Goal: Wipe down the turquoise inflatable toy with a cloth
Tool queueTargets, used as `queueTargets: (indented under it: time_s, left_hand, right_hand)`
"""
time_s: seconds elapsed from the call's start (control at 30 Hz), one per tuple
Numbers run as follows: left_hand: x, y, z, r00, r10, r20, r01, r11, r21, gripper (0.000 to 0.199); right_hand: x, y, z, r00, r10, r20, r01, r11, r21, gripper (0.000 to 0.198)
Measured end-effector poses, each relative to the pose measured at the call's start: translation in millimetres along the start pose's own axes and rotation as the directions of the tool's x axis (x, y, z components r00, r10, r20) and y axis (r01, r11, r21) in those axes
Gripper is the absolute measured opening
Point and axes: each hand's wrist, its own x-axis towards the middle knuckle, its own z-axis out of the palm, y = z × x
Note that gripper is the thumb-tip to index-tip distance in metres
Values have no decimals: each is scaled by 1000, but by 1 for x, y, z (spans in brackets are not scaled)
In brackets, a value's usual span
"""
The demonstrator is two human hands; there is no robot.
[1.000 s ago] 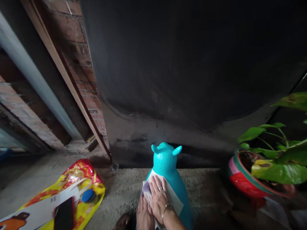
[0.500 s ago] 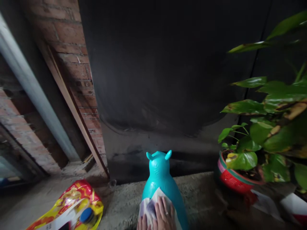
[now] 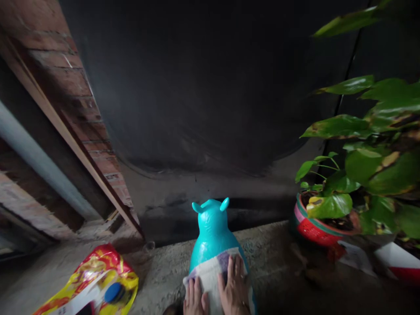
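A turquoise inflatable animal toy [image 3: 213, 225] with two small ears stands low in front of me, its back towards me. Over its back lies a white cloth with purple patches [image 3: 210, 273], spread fairly flat. My left hand [image 3: 194, 299] rests on the cloth's left part, fingers stretched forward. On the right part my right hand [image 3: 233, 282] lies flat, its fingers a little spread and the thumb apart. Both palms press on the cloth without gripping it. The toy's lower body is hidden by the cloth, my hands and the frame edge.
A dark panel [image 3: 203, 100] rises right behind the toy. To the right stands a leafy plant in a red pot [image 3: 315, 229]. On the floor at left lies a red and yellow bag [image 3: 101, 262] with a blue-capped bottle [image 3: 113, 292]. A wooden plank [image 3: 75, 140] leans by the brick wall.
The cloth, bunched before, is now spread flatter across the toy's back. My right hand has moved right and slightly up, widening the gap between the hands. My view has tilted and shifted slightly.
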Motion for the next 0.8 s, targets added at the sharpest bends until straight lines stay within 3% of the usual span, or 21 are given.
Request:
queueTargets:
  time_s: [0.1, 0.2, 0.37, 0.63, 0.8]
  left_hand:
    - [25, 17, -10, 990, -22, 137, 28, 999, -43, 58]
    - [46, 35, -17, 987, -45, 156, 60, 994, -91, 59]
    - [60, 46, -20, 982, -49, 184, 73, 989, -126, 59]
    - [57, 39, -20, 982, -40, 187, 37, 999, 16, 54]
    - [20, 25, -7, 997, -5, 72, -1, 997, 83, 48]
  right_hand:
    - [32, -3, -13, 997, -36, 69, 36, 999, 8, 63]
    - [59, -6, -17, 992, -72, 105, 71, 997, 14, 64]
    - [79, -8, -10, 994, -100, 51, 99, 995, 28, 68]
    - [53, -13, 2, 997, -66, -28, 67, 998, 15, 55]
    - [7, 9, 34, 978, -177, -114, 183, 982, 49, 52]
